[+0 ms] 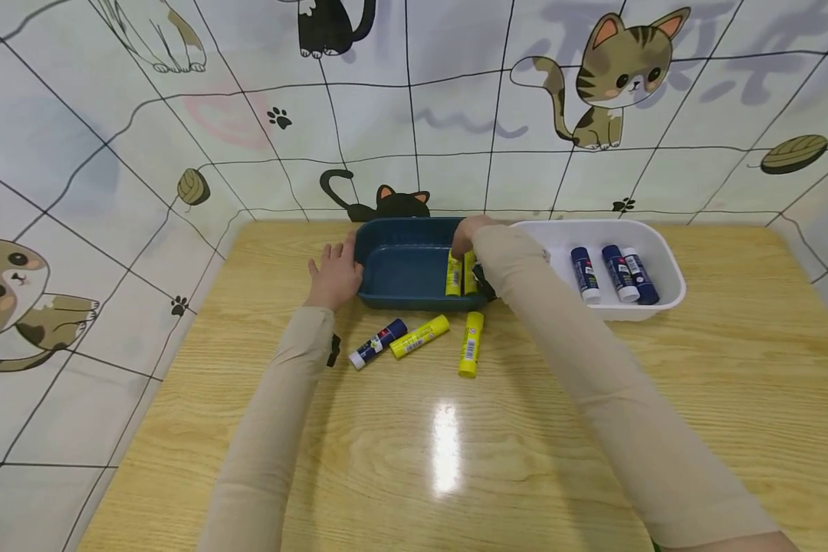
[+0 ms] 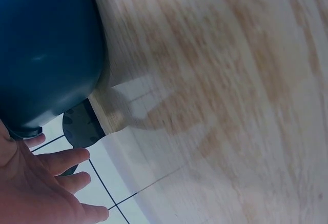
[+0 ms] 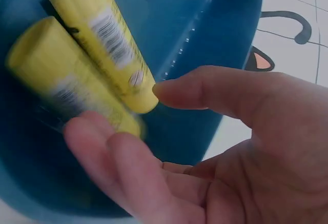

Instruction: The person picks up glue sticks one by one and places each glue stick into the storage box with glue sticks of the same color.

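Note:
My right hand (image 1: 471,232) reaches into the right end of a dark blue tray (image 1: 414,303). Two yellow glue sticks (image 3: 110,42) lie side by side in there. In the right wrist view the thumb touches the end of one, while the fingers, loosely bent and apart from the thumb, are beside the other yellow glue stick (image 3: 72,75), which looks blurred. At the tray's left end, my left hand (image 1: 336,276) rests against the rim with its fingers spread. Its fingers (image 2: 64,160) look extended in the left wrist view.
In front of the blue tray lie a navy glue stick (image 1: 379,343) and two yellow glue sticks (image 1: 419,336). A white tray (image 1: 614,313) with three navy glue sticks (image 1: 619,272) stands at its right. A cat-patterned wall (image 1: 455,176) rises behind the wooden table (image 1: 400,429).

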A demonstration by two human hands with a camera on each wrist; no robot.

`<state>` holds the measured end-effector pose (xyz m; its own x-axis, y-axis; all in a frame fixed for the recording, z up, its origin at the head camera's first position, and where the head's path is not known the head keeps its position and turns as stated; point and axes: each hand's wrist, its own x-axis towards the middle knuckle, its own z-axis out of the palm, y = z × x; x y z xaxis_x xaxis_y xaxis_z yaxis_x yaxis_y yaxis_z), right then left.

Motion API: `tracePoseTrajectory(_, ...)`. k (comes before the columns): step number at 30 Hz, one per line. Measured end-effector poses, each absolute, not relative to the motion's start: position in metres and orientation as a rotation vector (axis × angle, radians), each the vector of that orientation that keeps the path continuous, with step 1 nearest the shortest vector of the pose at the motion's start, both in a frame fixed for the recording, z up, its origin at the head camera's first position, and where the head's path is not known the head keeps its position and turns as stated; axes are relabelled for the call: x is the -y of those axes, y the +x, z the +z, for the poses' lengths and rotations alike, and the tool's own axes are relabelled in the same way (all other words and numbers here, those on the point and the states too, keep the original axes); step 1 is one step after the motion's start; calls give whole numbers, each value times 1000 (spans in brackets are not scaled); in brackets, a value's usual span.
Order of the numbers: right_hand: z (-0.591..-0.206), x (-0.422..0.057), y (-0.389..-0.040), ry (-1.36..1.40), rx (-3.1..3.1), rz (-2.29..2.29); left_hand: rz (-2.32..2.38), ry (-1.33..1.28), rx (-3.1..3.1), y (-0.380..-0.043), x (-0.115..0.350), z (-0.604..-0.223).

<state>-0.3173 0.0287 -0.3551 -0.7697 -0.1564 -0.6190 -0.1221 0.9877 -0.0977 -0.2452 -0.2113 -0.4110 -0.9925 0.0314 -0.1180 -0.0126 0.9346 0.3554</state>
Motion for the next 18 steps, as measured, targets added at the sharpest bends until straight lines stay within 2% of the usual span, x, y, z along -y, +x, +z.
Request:
tracePoseTrajectory(8, -323, -41, -292, -217, -2449, -233, 562, 4, -2970, -244, 210, -412)
tracePoseTrajectory(18, -324, -57, -288, -173, -2464, -316, 564, 2, -2975, -243, 209, -412)
